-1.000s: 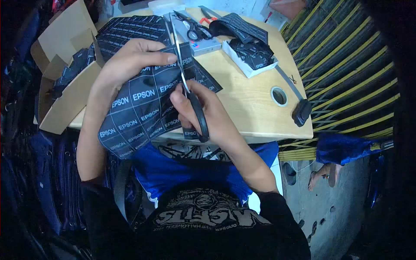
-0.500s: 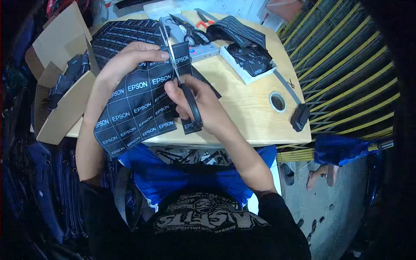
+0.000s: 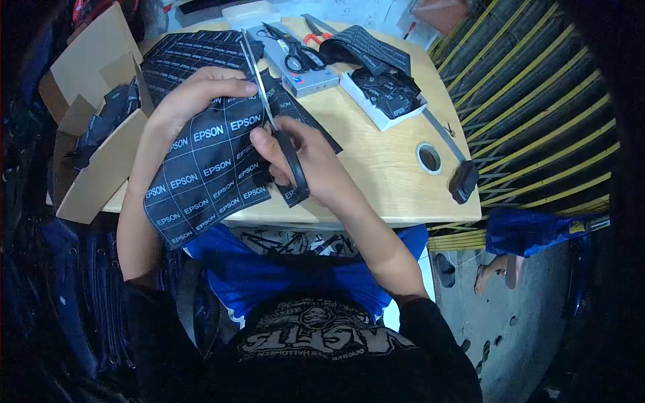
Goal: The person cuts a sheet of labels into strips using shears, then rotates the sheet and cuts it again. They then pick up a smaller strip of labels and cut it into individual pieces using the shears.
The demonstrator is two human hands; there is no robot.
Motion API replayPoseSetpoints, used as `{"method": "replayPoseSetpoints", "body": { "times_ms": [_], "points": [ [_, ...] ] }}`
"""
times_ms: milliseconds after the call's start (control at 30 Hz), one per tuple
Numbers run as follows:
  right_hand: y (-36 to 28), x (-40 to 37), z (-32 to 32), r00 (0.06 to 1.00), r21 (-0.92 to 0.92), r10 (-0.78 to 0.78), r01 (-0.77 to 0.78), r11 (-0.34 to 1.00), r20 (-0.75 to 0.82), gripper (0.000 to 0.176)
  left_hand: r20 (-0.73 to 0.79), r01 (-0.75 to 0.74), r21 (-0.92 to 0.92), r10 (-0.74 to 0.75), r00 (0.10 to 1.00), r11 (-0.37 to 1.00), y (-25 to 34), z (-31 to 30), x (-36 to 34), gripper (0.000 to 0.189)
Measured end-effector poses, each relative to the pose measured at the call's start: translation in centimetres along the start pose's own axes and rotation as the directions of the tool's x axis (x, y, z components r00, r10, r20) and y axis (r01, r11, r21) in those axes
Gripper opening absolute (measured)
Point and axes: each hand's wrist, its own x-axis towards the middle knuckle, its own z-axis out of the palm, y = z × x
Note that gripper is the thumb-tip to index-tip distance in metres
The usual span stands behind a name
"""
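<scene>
A black sheet (image 3: 205, 164) printed with rows of white EPSON labels and grid lines hangs from my left hand (image 3: 201, 97), its thumb pressed on the top edge. My right hand (image 3: 302, 151) grips black-handled scissors (image 3: 262, 91) by the loops. The blades point up and away along the sheet's right edge, just right of my left thumb. Whether they are fully closed is hard to tell. More of the same printed material (image 3: 195, 54) lies on the table behind my left hand.
An open cardboard box (image 3: 107, 161) with dark pieces stands at left. On the table (image 3: 376, 181) are a grey box (image 3: 312, 80) with another pair of scissors (image 3: 295, 54), orange-handled scissors (image 3: 319, 33), a white box of labels (image 3: 386, 101), a tape roll (image 3: 430, 158) and a tape measure (image 3: 463, 181).
The scissors and my right hand have shifted slightly left. The labelled strip that stood right of the blades no longer shows there. My left hand keeps its hold on the sheet.
</scene>
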Motion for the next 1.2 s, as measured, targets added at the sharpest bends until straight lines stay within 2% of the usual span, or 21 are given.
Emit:
{"method": "replayPoseSetpoints", "body": {
  "times_ms": [167, 300, 500, 567, 700, 800, 833, 900, 933, 967, 1033, 1067, 1100, 1167, 1200],
  "points": [
    [0.1, 0.4, 0.1, 0.999, 0.036, 0.053, -0.053, 0.998, -0.006, 0.049, 0.050, -0.005, 0.007, 0.005, 0.999, 1.000, -0.6, -0.7, 0.5, 0.018],
    [0.0, 0.5, 0.0, 1.000, -0.057, 0.007, -0.007, 0.998, -0.004, 0.049, 0.048, -0.015, 0.029, 0.014, 0.999, 0.999, -0.4, -0.7, 0.5, 0.018],
    [0.3, 0.8, 0.1, 0.999, 0.057, -0.031, 0.028, 0.998, 0.045, 0.042, 0.038, -0.013, -0.020, 0.014, 0.999, 1.000, -0.8, -0.7, 0.5, 0.019],
    [0.1, 0.7, 0.0, 1.000, -0.020, -0.009, 0.009, 1.000, 0.006, 0.042, 0.039, -0.004, 0.008, 0.004, 0.999, 1.000, -1.0, -1.0, 0.6, 0.019],
    [-0.3, 0.6, -0.1, 0.998, -0.020, 0.060, -0.060, 0.998, 0.005, 0.043, 0.026, -0.009, 0.000, 0.009, 1.000, 1.000, -0.8, -0.9, 0.3, 0.019],
    [0.2, 1.4, -0.5, 0.980, -0.099, -0.129, 0.115, 0.988, -0.154, 0.047, 0.037, -0.092, 0.022, 0.091, 0.995, 0.996, -0.6, -0.8, 0.0, 0.019],
    [0.1, 1.4, -0.6, 0.979, -0.095, -0.134, 0.120, 0.988, -0.151, 0.047, 0.033, -0.091, 0.029, 0.091, 0.995, 0.995, -0.3, -0.4, -0.1, 0.019],
    [-1.0, 0.9, -0.5, 0.974, -0.047, -0.212, 0.209, 0.977, -0.085, 0.047, -0.042, -0.221, 0.037, 0.223, 0.974, 0.975, 1.1, 0.9, -0.7, 0.020],
    [-1.8, 0.2, -0.5, 0.988, 0.074, -0.150, 0.153, 0.985, -0.035, 0.046, -0.075, -0.233, 0.032, 0.235, 0.969, 0.972, 1.7, 1.2, -0.7, 0.023],
    [-1.4, 0.0, -0.5, 0.987, 0.079, -0.154, 0.157, 0.985, -0.032, 0.046, -0.078, -0.233, 0.038, 0.235, 0.969, 0.972, 2.4, 1.3, -1.0, 0.023],
    [-0.4, -0.3, -0.6, 0.966, 0.149, -0.257, 0.252, 0.956, 0.015, 0.046, -0.145, -0.227, 0.359, 0.295, 0.945, 0.905, 3.7, 1.4, -1.5, 0.019],
    [-0.3, -0.8, -0.8, 0.976, 0.148, -0.217, 0.213, 0.966, 0.011, 0.044, -0.167, -0.239, 0.458, 0.346, 0.923, 0.856, 3.7, 1.1, -1.2, 0.021],
    [-0.1, -1.0, -0.9, 0.977, 0.151, -0.213, 0.209, 0.966, 0.013, 0.044, -0.204, -0.276, 0.551, 0.448, 0.870, 0.788, 3.2, 0.7, -1.0, 0.029],
    [0.2, -1.0, -1.2, 0.984, 0.143, -0.176, 0.170, 0.975, 0.027, 0.042, -0.169, -0.323, 0.773, 0.668, 0.725, 0.546, 2.5, 0.4, -0.6, 0.025],
    [0.0, -0.9, -0.9, 0.985, 0.229, -0.171, 0.172, 0.958, -0.023, 0.038, -0.172, -0.320, 0.773, 0.666, 0.725, 0.548, 2.4, 0.5, -1.2, 0.025]
  ]
}}
